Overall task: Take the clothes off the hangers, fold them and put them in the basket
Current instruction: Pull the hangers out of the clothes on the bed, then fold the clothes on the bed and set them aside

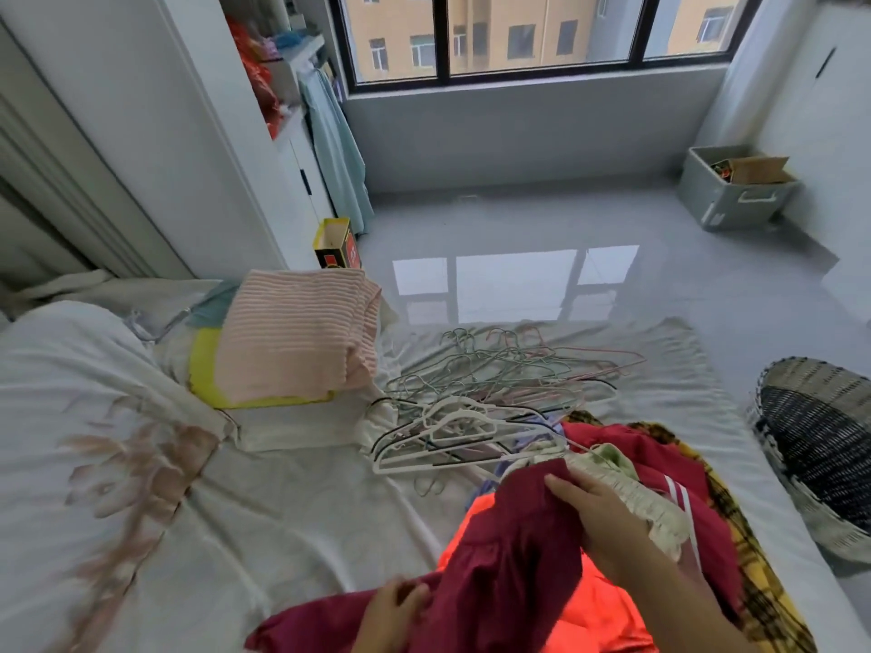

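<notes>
1. A bed (292, 511) with a white sheet fills the near part of the room. Beyond it are a shiny grey floor (518, 228) and a dark-framed window (532, 30).
2. The dark red garment (509, 549) lies at the near edge of the bed, on top of a heap of clothes. Both hands grasp it. The right hand (598, 516) curls its fingers over the upper fold, just beside a cream ribbed band (645, 501). The left hand (396, 605), blurred and cut by the lower edge, pinches the lower part.
3. An orange garment (608, 600) and a yellow checked garment (754, 558) show only partly under it. I cannot tell whether a hanger is inside the red one.
4. The woven basket (820, 440) is at the right side of the bed, cut off by the frame edge. Its inside looks dark, and I cannot tell what it holds.
5. A grey storage box (726, 195) on the floor in the far right corner holds a piece of cardboard (759, 169). Some small coloured things in it are too small to name.
6. A yellow and black box (337, 242) stands open on the floor at the far corner of the bed.
7. A tangled pile of bare hangers (495, 384) lies on the bed just beyond the heap, and the nearest white ones touch it.
8. To the left of them a pink striped piece (292, 332) lies folded on a yellow piece (202, 365).
</notes>
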